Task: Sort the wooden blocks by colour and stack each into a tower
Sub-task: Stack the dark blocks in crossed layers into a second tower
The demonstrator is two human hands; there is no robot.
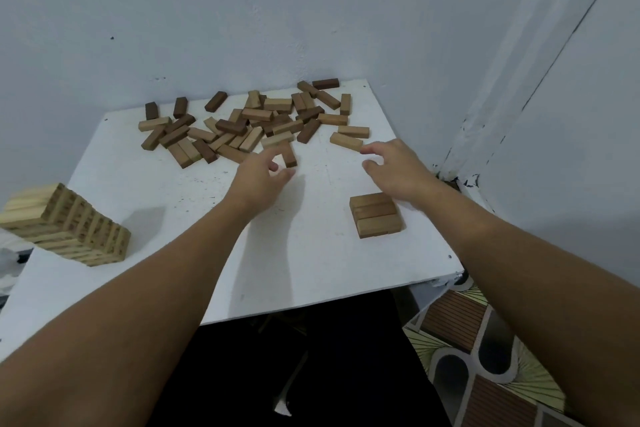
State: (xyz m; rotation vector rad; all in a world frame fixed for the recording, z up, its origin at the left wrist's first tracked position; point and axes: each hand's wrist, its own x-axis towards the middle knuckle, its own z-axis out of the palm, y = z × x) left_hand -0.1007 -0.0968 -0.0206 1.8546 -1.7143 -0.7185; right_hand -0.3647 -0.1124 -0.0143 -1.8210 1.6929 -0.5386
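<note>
A loose heap of wooden blocks in light, mid and dark brown lies across the far half of the white table. My left hand reaches to the heap's near edge, its fingertips around a mid-brown block. My right hand hovers with fingers apart, its fingertips just short of a light block. Near my right wrist a flat layer of three mid-brown blocks lies side by side. A tall tower of pale blocks stands at the left.
The table sits in a corner, with a grey wall behind and another on the right. Its right edge and front edge are close to the three-block layer. A patterned floor shows at the lower right, and dark clothing below the front edge.
</note>
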